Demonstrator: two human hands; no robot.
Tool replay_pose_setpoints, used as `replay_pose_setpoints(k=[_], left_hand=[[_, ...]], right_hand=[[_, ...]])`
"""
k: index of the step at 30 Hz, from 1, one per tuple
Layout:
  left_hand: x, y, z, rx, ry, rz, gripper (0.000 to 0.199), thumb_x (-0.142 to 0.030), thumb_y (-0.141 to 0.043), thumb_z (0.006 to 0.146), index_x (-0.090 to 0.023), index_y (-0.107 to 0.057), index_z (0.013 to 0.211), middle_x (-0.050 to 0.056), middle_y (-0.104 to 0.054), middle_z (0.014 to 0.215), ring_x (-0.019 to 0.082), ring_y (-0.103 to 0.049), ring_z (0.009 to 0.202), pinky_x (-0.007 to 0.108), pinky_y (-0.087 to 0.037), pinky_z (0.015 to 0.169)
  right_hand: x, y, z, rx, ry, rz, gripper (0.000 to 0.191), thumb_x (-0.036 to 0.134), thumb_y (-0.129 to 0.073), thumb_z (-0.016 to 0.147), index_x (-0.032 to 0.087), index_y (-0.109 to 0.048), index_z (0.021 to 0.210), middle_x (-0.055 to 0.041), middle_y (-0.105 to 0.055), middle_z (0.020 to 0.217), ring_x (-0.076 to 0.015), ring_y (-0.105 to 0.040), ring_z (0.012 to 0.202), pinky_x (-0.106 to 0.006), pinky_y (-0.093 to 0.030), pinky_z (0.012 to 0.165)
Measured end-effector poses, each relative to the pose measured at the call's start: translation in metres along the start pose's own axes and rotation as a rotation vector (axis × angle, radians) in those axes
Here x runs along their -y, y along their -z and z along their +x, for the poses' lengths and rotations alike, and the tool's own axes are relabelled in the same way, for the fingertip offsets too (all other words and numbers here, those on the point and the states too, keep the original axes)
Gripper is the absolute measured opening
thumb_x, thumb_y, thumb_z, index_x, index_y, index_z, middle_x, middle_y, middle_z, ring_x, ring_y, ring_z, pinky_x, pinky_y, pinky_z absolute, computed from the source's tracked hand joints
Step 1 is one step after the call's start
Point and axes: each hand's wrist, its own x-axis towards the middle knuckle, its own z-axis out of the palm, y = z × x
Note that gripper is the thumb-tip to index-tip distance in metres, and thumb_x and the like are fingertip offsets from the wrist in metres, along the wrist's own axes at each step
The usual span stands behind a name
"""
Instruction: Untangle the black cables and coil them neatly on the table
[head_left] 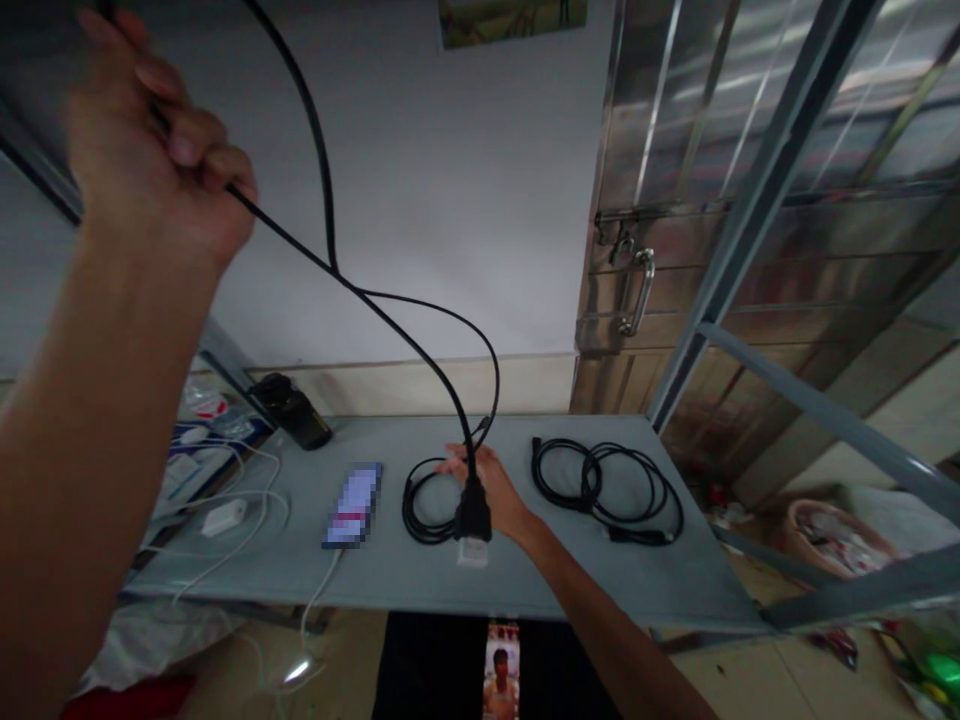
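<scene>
My left hand (169,150), raised at the upper left, is closed around a black cable (405,335). The cable runs down to the right and splits, with a thicker length looping up out of view. Its plug (473,520), tipped with a clear cap, hangs over the table in front of my right hand (495,490). A thinner branch curves down to a small end close to that hand. My right hand is low over the table, beside a small coil of black cable (427,510). Its visible fingers stretch left and look apart; the plug hides part of them.
Another coiled black cable (600,490) lies at the right of the grey table (525,585). Left of the small coil are a phone (352,505) on a white lead, a white adapter (223,516) and a black object (292,410). Metal frame posts (757,220) stand at the right.
</scene>
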Motion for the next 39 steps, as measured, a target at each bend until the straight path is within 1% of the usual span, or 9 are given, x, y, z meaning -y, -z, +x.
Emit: replay_pose_setpoints(k=[3, 7, 11, 16, 21, 25, 29, 33, 39], left_hand=[[0.018, 0.009, 0.002, 0.339, -0.082, -0.189, 0.051, -0.053, -0.038, 0.123, -0.025, -0.052, 0.084, 0.001, 0.001, 0.071, 0.011, -0.023, 0.067, 0.027, -0.001, 0.053], [0.056, 0.021, -0.003, 0.387, 0.119, -0.369, 0.034, -0.04, -0.028, 0.128, -0.028, -0.059, 0.12, -0.007, -0.023, 0.068, 0.015, -0.011, 0.069, 0.019, -0.007, 0.049], [0.098, 0.018, -0.039, 0.518, 0.237, -0.396, 0.034, -0.039, -0.029, 0.129, -0.025, -0.059, 0.123, -0.011, -0.032, 0.065, 0.018, -0.004, 0.064, 0.025, -0.004, 0.046], [0.132, 0.0, -0.118, 0.796, 0.248, -0.183, 0.017, -0.038, -0.063, 0.117, -0.023, -0.07, 0.117, -0.009, -0.051, 0.065, 0.008, -0.02, 0.049, 0.024, -0.012, 0.043], [0.136, -0.017, -0.185, 1.217, 0.045, 0.107, 0.021, -0.035, -0.071, 0.11, -0.02, -0.083, 0.119, 0.0, -0.072, 0.071, 0.011, -0.052, 0.051, 0.023, -0.035, 0.047], [0.129, -0.025, -0.216, 1.465, -0.248, 0.331, 0.023, -0.03, -0.07, 0.112, -0.025, -0.087, 0.128, 0.004, -0.084, 0.099, 0.014, -0.072, 0.077, 0.025, -0.054, 0.072], [0.136, -0.02, -0.228, 1.457, -0.5, 0.458, 0.032, -0.032, -0.067, 0.115, -0.03, -0.081, 0.143, 0.004, -0.079, 0.108, 0.015, -0.072, 0.087, 0.026, -0.055, 0.084], [0.158, -0.007, -0.233, 1.367, -0.569, 0.504, 0.04, -0.039, -0.066, 0.115, -0.035, -0.073, 0.154, 0.006, -0.071, 0.126, 0.015, -0.067, 0.089, 0.029, -0.056, 0.086], [0.213, 0.013, -0.252, 1.321, -0.384, 0.348, 0.076, -0.049, -0.088, 0.098, -0.031, -0.059, 0.165, 0.013, -0.069, 0.144, 0.028, -0.065, 0.132, 0.045, -0.053, 0.117]], right_hand=[[0.013, 0.011, -0.012, -0.042, -0.034, 0.117, 0.072, 0.083, -0.033, 0.112, 0.025, -0.057, 0.077, -0.0016, -0.06, 0.07, -0.0193, -0.064, 0.069, -0.036, -0.062, 0.078], [0.038, 0.054, -0.048, -0.177, -0.16, 0.285, 0.066, 0.083, -0.025, 0.114, 0.028, -0.04, 0.081, 0.0093, -0.026, 0.063, -0.0111, -0.027, 0.047, -0.022, -0.03, 0.042], [0.072, 0.102, -0.089, -0.3, -0.318, 0.622, 0.065, 0.083, -0.067, 0.101, 0.024, -0.05, 0.08, 0.0121, -0.022, 0.063, -0.0063, -0.016, 0.046, -0.019, -0.021, 0.04], [0.089, 0.124, -0.116, -0.244, -0.395, 0.55, 0.066, 0.083, -0.07, 0.099, 0.021, -0.061, 0.078, 0.0114, -0.023, 0.059, -0.0061, -0.017, 0.047, -0.02, -0.019, 0.042], [0.092, 0.121, -0.114, -0.26, -0.318, 0.218, 0.064, 0.082, -0.064, 0.104, 0.021, -0.083, 0.1, -0.0062, -0.069, 0.09, -0.0089, -0.039, 0.055, -0.026, -0.029, 0.049], [0.103, 0.114, -0.111, -0.053, -0.364, 0.266, 0.067, 0.08, -0.057, 0.108, 0.02, -0.082, 0.093, -0.0016, -0.061, 0.066, -0.0111, -0.038, 0.053, -0.026, -0.028, 0.05], [0.11, 0.107, -0.116, -0.015, -0.436, 0.573, 0.073, 0.085, -0.053, 0.107, 0.019, -0.072, 0.082, 0.0082, -0.035, 0.043, -0.009, -0.025, 0.038, -0.025, -0.02, 0.043], [0.116, 0.106, -0.126, -0.105, -0.501, 0.62, 0.088, 0.095, -0.039, 0.105, 0.019, -0.063, 0.07, 0.0103, -0.021, 0.049, -0.0076, -0.013, 0.046, -0.028, -0.012, 0.048], [0.12, 0.113, -0.132, 0.089, -0.383, 0.644, 0.08, 0.076, -0.058, 0.111, 0.023, -0.032, 0.058, 0.0084, -0.021, 0.051, -0.0073, -0.021, 0.049, -0.03, -0.019, 0.053]])
